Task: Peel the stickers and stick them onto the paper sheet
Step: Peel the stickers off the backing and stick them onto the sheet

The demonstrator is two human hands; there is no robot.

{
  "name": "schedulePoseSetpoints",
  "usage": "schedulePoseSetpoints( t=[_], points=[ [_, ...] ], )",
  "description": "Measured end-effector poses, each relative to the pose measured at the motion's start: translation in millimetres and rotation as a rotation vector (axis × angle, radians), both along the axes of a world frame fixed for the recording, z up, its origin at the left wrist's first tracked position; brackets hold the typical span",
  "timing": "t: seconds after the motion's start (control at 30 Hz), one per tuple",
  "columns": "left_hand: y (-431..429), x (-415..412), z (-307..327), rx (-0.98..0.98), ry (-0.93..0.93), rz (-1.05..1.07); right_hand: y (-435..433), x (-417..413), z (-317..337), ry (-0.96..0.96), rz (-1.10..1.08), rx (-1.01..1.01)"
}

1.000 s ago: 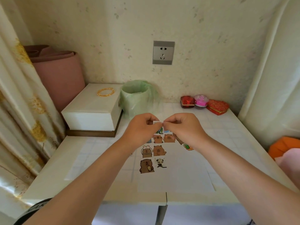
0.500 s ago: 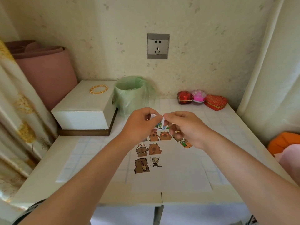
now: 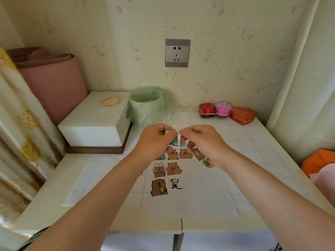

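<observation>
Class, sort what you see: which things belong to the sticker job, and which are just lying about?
Job: left hand and right hand, both pinching the sticker; paper sheet; stuck-down stickers.
Lying about: white box, gold bangles, green-bagged bin, heart box, wall socket.

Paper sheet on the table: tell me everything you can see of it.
The paper sheet is white, thin and rectangular, lying flat on the grid-patterned table with its near edge by the table's front edge. Cartoon capybara stickers and a panda sticker sit on its left part; its near part is bare. The left hand and right hand, pinching a sticker piece, hide its far end.
</observation>
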State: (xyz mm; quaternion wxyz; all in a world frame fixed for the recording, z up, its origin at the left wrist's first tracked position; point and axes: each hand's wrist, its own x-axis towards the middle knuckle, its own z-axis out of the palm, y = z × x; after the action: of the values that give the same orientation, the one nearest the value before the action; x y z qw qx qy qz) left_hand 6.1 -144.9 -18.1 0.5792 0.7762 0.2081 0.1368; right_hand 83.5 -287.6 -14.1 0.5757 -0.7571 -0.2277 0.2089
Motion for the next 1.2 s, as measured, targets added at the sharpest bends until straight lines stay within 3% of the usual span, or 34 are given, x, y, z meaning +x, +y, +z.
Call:
schedulePoseSetpoints(
  t=[0.47, 0.83, 1.1, 1.2],
  points=[
    [3.7, -2.9, 3.4, 0.02, -0.058, -0.117, -8.5, 4.0, 5.1, -0.065, 0.06, -0.062],
    [7.6, 0.5, -3.3, 0.289, -0.103, -0.12, -5.4, 0.9, -1.1, -0.509, 0.053, -0.219],
    [5.2, 1.0, -3.6, 0.327, -0.094, -0.094, -4.2, 0.3, -2.7, -0.515, 0.065, -0.214],
    [5.9, 0.8, -2.4, 0.243, -0.052, -0.12, -5.3, 0.4, 1.2, -0.416, 0.1, -0.2]
  ],
)
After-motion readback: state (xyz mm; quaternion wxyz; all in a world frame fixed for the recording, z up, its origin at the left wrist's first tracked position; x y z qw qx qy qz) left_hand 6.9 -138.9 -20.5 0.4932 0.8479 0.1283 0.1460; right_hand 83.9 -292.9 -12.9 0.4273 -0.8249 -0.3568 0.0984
